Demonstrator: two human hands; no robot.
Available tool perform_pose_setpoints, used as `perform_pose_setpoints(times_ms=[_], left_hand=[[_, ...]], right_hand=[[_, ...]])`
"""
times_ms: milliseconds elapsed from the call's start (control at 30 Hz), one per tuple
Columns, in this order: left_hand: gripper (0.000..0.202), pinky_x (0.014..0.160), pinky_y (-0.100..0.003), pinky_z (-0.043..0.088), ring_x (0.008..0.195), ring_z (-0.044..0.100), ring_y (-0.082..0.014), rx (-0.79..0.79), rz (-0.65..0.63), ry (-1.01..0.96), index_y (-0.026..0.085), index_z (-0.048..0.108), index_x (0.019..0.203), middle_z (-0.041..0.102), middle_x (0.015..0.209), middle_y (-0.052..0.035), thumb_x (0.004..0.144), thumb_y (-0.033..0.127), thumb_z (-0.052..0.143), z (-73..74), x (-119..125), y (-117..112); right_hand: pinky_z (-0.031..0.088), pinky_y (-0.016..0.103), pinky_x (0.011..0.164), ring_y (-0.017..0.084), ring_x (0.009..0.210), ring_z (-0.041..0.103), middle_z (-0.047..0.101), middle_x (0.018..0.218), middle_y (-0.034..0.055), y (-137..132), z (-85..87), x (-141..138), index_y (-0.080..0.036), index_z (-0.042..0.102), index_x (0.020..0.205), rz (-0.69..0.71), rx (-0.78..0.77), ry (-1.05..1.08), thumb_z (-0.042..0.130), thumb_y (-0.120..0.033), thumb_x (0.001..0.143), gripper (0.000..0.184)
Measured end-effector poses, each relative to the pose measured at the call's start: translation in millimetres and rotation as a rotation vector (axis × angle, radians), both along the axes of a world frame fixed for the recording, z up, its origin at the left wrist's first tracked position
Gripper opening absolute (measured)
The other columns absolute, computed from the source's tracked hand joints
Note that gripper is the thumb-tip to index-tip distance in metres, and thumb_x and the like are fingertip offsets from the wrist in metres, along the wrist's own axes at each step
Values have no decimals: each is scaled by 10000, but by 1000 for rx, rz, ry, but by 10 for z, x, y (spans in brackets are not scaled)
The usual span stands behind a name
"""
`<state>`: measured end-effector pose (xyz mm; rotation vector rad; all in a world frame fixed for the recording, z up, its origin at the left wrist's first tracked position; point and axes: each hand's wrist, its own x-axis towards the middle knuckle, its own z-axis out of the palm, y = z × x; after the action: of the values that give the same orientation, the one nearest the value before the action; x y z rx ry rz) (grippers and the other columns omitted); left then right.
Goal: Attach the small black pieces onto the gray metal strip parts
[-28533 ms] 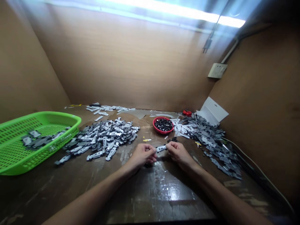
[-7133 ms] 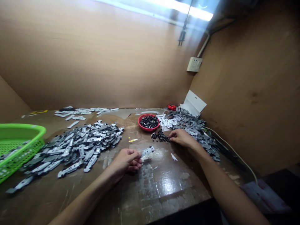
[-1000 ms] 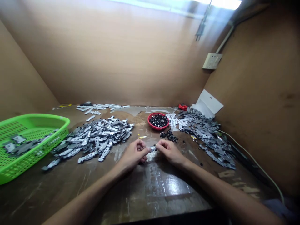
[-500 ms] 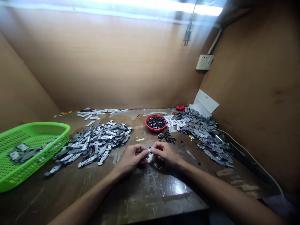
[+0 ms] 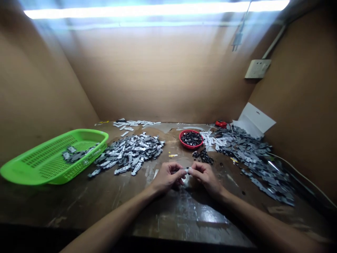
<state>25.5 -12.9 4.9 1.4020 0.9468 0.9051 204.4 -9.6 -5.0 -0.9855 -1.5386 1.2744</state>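
Note:
My left hand (image 5: 167, 176) and my right hand (image 5: 206, 176) meet at the middle of the worn wooden table (image 5: 168, 218). Both pinch the same small grey metal piece (image 5: 186, 170), fingertips touching over it. Most of the piece is hidden by the fingers. Just beyond my right hand lies a loose heap of small black parts (image 5: 203, 156). A red bowl (image 5: 191, 139) full of the same black parts stands behind that heap.
A big pile of grey metal pieces (image 5: 131, 153) lies left of centre, another pile (image 5: 252, 158) along the right. A green basket (image 5: 54, 156) with a few pieces sits at left. White card (image 5: 254, 119), a wall socket (image 5: 257, 68) and a cable (image 5: 302, 172) are at right.
The view has swung left, so the basket and piles sit further right in the picture. My hands stay together on the metal piece, the fingers closing more tightly over it.

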Motion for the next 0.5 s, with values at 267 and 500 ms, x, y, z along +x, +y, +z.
perform_pose_setpoints(times_ms=[267,500], left_hand=[[356,477,-224,464,513,582,-118,75,-52,85,114,579,829,614,676,-35,760,464,562,5,-14,14],[217,657,-237,442,707,578,-144,679,46,488,159,623,889,637,800,-47,782,335,554,50,-156,54]], right_hand=[[283,210,510,81,538,355,415,562,-39,-20,49,-6,-148,481,599,-67,179,-108,570,-299,771,245],[324,207,511,89,530,422,481,584,-26,61,-85,-61,-141,542,677,-51,187,-160,540,-356,802,248]])
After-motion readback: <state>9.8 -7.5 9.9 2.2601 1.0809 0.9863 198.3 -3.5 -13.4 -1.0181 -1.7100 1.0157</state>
